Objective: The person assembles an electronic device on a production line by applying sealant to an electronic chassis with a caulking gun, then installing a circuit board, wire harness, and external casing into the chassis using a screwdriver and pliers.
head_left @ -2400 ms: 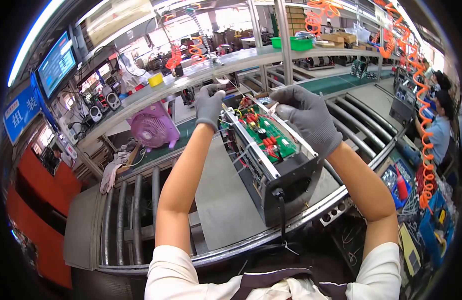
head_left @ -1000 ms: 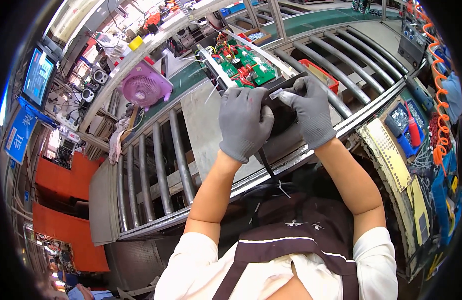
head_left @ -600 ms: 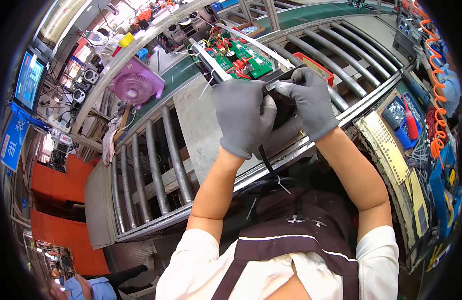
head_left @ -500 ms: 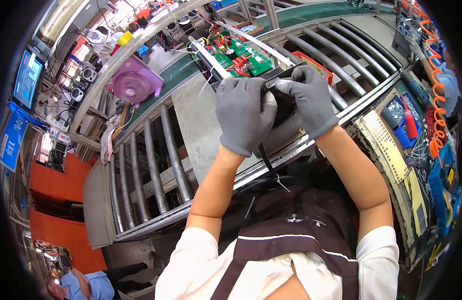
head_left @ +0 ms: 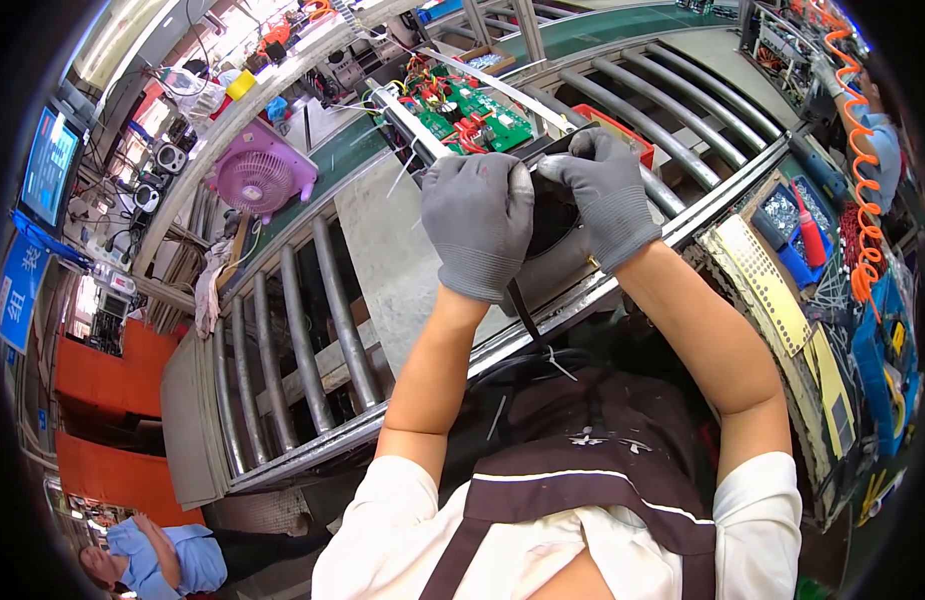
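An open metal chassis (head_left: 410, 118) holding a green circuit board (head_left: 502, 124) with red and yellow wires lies in front of me. Both my hands wear grey gloves at its near end. My left hand (head_left: 479, 225) is closed, its thumb against the curled fingers; whatever it holds is hidden. Closed as well, my right hand (head_left: 604, 195) has thumb and fingers pinched at the black panel edge, and I cannot make out what is between them. A dark round opening (head_left: 554, 215) shows between the hands. Below my left hand hangs a black cable (head_left: 523, 310).
Metal rollers (head_left: 300, 335) run left and right of a grey board (head_left: 382, 262). A red tray (head_left: 622, 130) sits behind my right hand. Farther right are a blue screw bin (head_left: 804, 272), a red bottle (head_left: 811, 240) and a coiled orange hose (head_left: 864, 180). A pink fan (head_left: 260, 175) stands left.
The small silvery piece seen between my fingertips earlier is now out of sight. My hands stay at the chassis end, with the fingers slightly shifted. The whole view has moved a little.
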A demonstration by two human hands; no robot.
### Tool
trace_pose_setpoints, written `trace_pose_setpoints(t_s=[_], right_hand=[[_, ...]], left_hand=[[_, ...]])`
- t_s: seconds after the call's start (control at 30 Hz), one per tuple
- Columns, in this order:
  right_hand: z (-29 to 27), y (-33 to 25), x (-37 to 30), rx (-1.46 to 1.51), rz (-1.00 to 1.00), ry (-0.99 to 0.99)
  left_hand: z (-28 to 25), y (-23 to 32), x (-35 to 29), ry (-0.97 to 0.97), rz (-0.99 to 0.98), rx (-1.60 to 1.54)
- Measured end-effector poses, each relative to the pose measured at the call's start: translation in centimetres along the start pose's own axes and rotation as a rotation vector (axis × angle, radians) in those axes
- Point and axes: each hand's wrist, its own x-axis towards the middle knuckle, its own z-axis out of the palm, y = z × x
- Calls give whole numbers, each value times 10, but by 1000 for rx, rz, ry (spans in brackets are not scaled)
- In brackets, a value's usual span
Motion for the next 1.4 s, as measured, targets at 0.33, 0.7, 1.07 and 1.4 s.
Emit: trace_pose_setpoints(t_s=[0.33,0.7,1.07,1.4], right_hand=[[1,-3,-6,-75,18,27],[-10,14,-11,221,62,-72],[-5,20,-15,51,30,-26],[-6,18,-13,79,64,-35]], left_hand=[[0,-1,-1,21,23,-38],[-3,-4,-1,-11,26,-60],[-6,-2,-2,-89,10,-71],[-8,-3,-2,-107,17,-65]])
